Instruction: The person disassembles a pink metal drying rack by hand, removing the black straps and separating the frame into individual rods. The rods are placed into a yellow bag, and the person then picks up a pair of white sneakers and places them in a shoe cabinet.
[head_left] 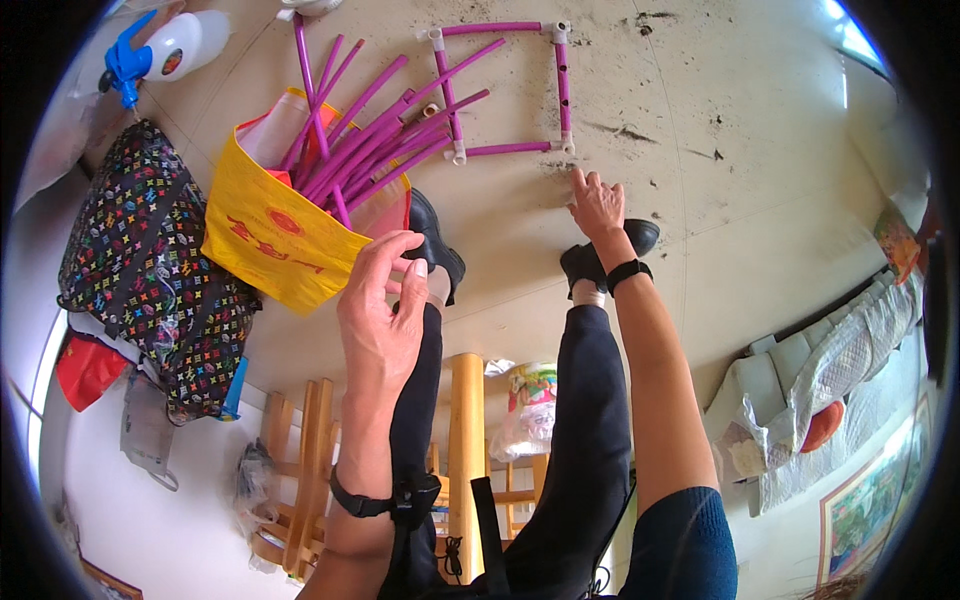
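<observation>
My left hand (382,305) hovers by the yellow bag (275,245), its fingers curved and the thumb apart from them; nothing shows in its grasp. Out of that bag sticks a bundle of purple tubes (375,150). My right hand (598,205) is over my right shoe, its index finger stretched forward and the others loosely bent, holding nothing I can see. Just beyond its fingertips lies a rectangular frame of purple tubes (505,148) with whitish corner connectors (568,144). Holes show along the frame's right-hand tube (563,90).
Dark debris (630,132) is scattered over the pale floor. At left are a patterned black bag (150,270) and a white bottle with a blue spray head (128,62). Wooden furniture legs (466,440) stand beneath me. A covered sofa (800,390) is at right.
</observation>
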